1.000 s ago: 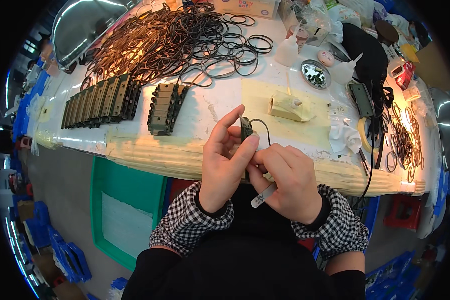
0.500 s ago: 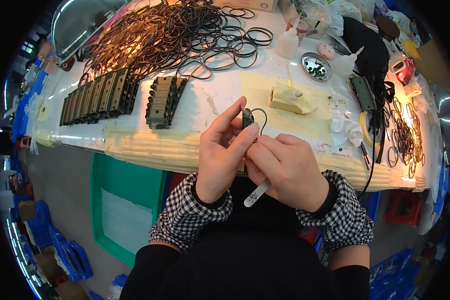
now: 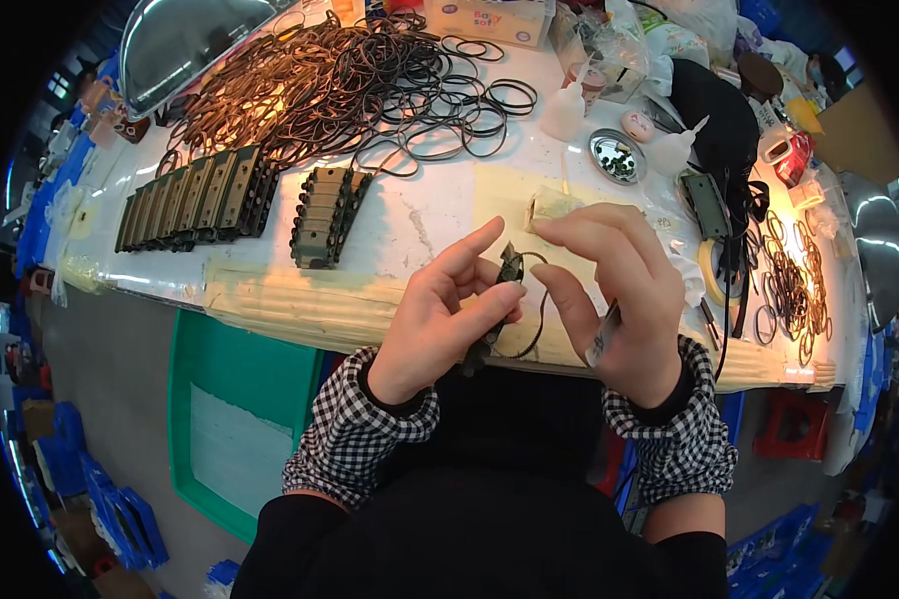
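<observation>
My left hand (image 3: 438,317) grips a small dark olive plastic part (image 3: 497,299) just above the near edge of the workbench (image 3: 420,215). A thin black rubber ring (image 3: 531,314) loops from that part toward my right hand (image 3: 619,290). My right hand is beside the part with its fingers curled, and it pinches a slim white and grey pen-like tool (image 3: 602,334) against the palm. Both forearms wear black and white checked cuffs.
A big heap of black rubber rings (image 3: 340,85) covers the far bench. Rows of olive parts (image 3: 195,195) and a shorter stack (image 3: 325,215) lie to the left. A small dish of screws (image 3: 614,155), bottles and more rings (image 3: 789,285) sit right. A green crate (image 3: 240,399) stands on the floor.
My hands have lifted and parted a little. The right hand has drawn away to the right, and the black ring now hangs open between the part and that hand.
</observation>
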The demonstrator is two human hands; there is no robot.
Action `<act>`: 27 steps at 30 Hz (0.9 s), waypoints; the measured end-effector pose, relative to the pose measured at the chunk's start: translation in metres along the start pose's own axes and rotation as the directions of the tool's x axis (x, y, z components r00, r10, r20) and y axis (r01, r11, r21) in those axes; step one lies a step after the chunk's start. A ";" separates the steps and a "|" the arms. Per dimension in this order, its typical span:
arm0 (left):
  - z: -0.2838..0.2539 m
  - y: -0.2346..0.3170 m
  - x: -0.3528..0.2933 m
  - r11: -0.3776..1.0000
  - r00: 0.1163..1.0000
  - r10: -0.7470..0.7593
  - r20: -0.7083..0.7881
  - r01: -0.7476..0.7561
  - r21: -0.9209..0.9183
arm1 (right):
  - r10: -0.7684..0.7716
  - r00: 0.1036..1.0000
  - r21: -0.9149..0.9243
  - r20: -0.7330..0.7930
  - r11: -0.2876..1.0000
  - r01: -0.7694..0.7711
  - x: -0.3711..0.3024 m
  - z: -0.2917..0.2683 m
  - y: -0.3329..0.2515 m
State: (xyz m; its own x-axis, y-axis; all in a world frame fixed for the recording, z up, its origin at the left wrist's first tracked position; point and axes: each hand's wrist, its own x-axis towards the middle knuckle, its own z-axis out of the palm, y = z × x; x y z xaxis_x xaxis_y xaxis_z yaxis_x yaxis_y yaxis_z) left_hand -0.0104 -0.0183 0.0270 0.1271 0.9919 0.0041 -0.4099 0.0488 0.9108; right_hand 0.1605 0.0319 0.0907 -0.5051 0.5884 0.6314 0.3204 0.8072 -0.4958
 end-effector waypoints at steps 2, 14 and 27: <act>-0.001 -0.002 -0.002 0.999 0.998 0.015 0.065 -0.018 0.044 | 0.070 0.994 0.048 0.088 0.996 -0.075 0.002 -0.003 0.002; -0.003 0.007 -0.007 0.996 0.978 -0.071 0.194 0.059 0.066 | -0.087 0.961 -0.034 0.262 0.994 0.100 0.004 -0.008 0.008; -0.001 -0.011 -0.005 0.976 0.995 0.071 0.071 -0.084 0.200 | -0.168 0.924 -0.315 0.344 0.906 0.282 -0.006 -0.005 0.002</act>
State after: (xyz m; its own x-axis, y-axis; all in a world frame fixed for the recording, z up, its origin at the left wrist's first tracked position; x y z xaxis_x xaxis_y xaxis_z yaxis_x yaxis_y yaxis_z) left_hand -0.0078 -0.0232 0.0167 0.1613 0.9820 0.0984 -0.2301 -0.0595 0.9714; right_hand 0.1683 0.0302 0.0889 -0.7963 0.3912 0.4614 0.4003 0.9126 -0.0829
